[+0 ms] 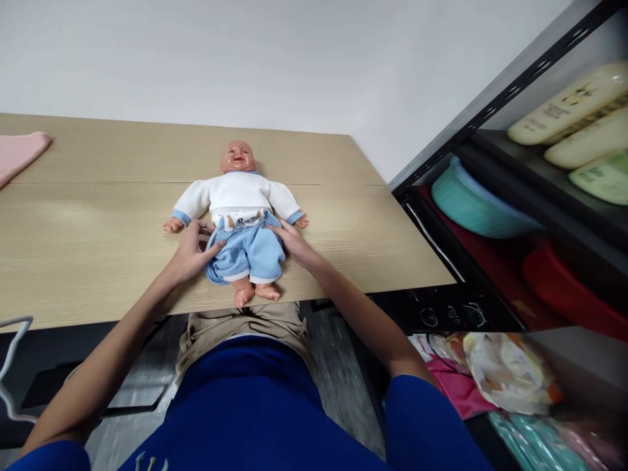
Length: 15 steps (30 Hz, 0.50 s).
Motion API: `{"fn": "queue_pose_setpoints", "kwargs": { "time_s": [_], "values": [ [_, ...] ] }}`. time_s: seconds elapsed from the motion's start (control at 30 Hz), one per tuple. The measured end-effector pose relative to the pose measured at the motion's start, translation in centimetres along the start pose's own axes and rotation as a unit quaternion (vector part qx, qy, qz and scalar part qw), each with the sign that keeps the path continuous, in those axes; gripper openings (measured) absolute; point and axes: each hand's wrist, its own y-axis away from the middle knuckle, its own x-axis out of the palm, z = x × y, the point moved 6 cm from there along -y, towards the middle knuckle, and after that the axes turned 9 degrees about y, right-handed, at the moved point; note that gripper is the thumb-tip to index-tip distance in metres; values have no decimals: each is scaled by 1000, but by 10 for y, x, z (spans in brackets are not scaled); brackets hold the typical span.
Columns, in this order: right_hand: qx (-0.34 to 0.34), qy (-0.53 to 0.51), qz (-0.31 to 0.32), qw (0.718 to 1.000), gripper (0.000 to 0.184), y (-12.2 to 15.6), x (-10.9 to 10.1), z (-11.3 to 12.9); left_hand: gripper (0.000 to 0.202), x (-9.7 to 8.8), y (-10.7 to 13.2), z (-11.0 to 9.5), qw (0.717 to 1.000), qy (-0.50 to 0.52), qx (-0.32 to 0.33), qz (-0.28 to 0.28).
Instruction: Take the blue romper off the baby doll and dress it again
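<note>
On its back on the wooden table lies a baby doll (238, 159), head toward the wall and bare feet near the front edge. It wears a white sweater (239, 191) with blue cuffs. Light blue pants (240, 252) cover its legs, and a patterned white band shows above their waist. My left hand (193, 250) grips the pants at the waist on the left side, thumb on the cloth, other fingers partly hidden behind the doll. My right hand (293, 241) holds the waist edge on the opposite side, fingertips on the cloth.
A pink cloth (19, 154) lies at the table's (98, 242) far left. On the right, a black shelf rack (471, 118) holds pale bottles (572, 104), a teal basin (478, 199) and a red basin (569, 288). Plastic-wrapped packages (510, 373) sit below. A white cable (17, 366) hangs at left.
</note>
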Motion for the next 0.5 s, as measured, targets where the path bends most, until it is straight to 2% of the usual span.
{"fn": "queue_pose_setpoints", "kwargs": {
  "time_s": [0.07, 0.17, 0.3, 0.4, 0.5],
  "values": [
    [37, -69, 28, 997, 62, 8, 1, -7, 64, 1, 8, -1, 1000, 9, 2, 7],
    [41, -94, 27, 994, 67, 11, 0, -7, 54, 3, 6, -4, 1000, 0, 14, 13],
    [3, -61, 4, 998, 56, -3, -2, 0, 49, 2, -19, -5, 998, -49, 28, -10],
    [-28, -53, 1, 998, 52, -15, -2, 5, 55, -1, -38, -2, 999, -15, 37, -34],
    [-48, -42, -13, 998, 48, -20, -6, 8, 62, 0, -49, 1, 999, 26, 34, -22]
  ]
}}
